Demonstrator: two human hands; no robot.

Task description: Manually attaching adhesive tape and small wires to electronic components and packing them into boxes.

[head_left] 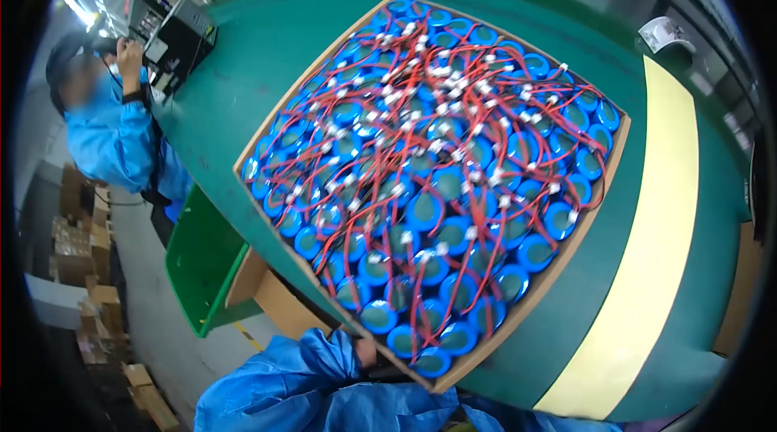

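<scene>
A shallow cardboard box (603, 197) lies on the green table, turned so that one corner points toward me. Packed upright inside are many blue-wrapped cylindrical battery packs (377, 316). Their red and black wires (415, 302) lie tangled over the tops, ending in small white connectors (472, 233). At the box's near left edge, a small part of my left hand (366, 353) shows beyond its blue sleeve. It is against or just beneath the cardboard wall; its fingers are hidden, so its grip is unclear. My right hand is out of the picture.
The green tabletop (231, 120) carries a pale yellow strip (660, 213) at right. A green bin (206, 262) and an open carton (287, 302) stand below the left edge. Another person (113, 141) in blue is at left, beside a black machine (184, 44). Boxes (77, 250) are stacked behind.
</scene>
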